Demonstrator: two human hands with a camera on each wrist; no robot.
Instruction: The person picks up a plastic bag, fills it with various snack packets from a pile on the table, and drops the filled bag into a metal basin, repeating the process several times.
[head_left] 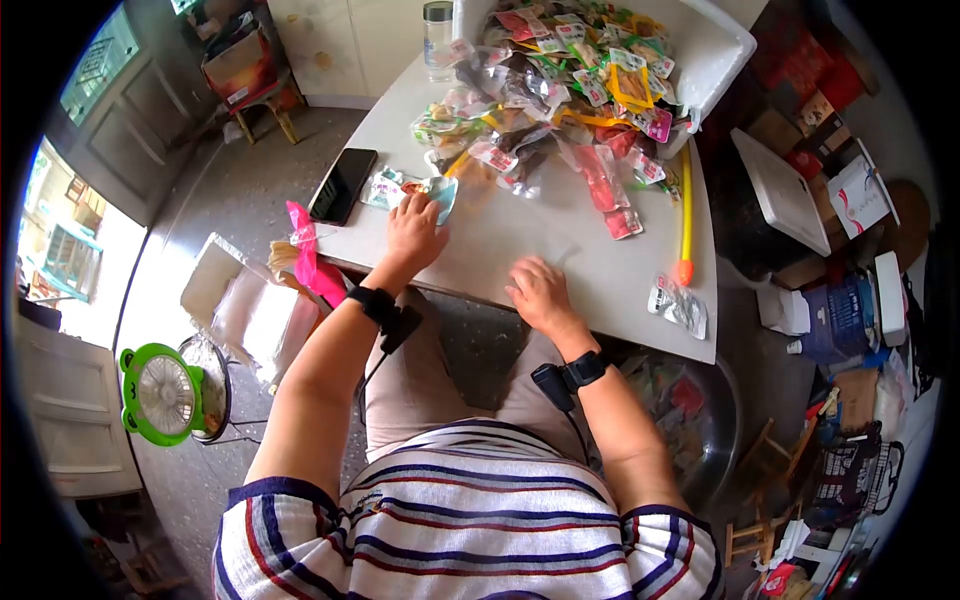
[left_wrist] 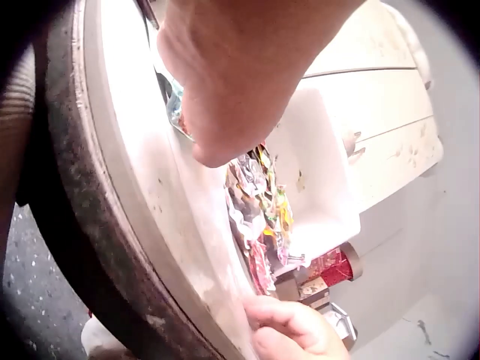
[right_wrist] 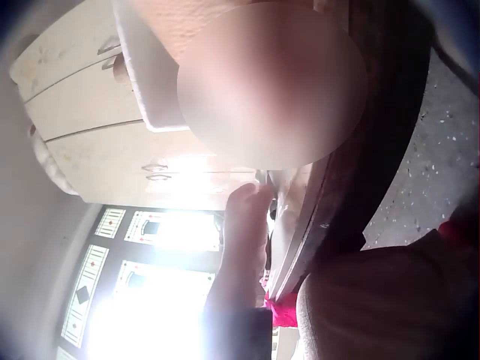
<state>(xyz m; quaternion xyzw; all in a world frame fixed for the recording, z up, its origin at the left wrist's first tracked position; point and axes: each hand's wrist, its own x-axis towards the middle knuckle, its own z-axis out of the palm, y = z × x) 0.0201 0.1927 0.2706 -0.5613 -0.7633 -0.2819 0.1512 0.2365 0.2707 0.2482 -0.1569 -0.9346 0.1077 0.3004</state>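
Observation:
My left hand [head_left: 415, 238] lies over a light blue and white packet [head_left: 443, 192] near the table's front-left edge, fingers reaching onto it. In the left wrist view the same hand [left_wrist: 232, 97] largely covers that packet [left_wrist: 176, 105]. My right hand [head_left: 540, 292] rests at the front edge with loosely bent fingers; no held object is visible. It also shows at the bottom of the left wrist view as a hand [left_wrist: 292, 330] with thumb and fingers slightly apart. The right wrist view is blurred over the near hand; the left hand [right_wrist: 246, 217] appears beyond.
A heap of sealed packets [head_left: 540, 100] spills from a white foam box [head_left: 725, 45]. Around it are a black phone [head_left: 343, 186], a jar [head_left: 438, 40], a yellow stick [head_left: 686, 215] and a silver packet [head_left: 678, 306]. Below right stands a metal basin [head_left: 725, 400].

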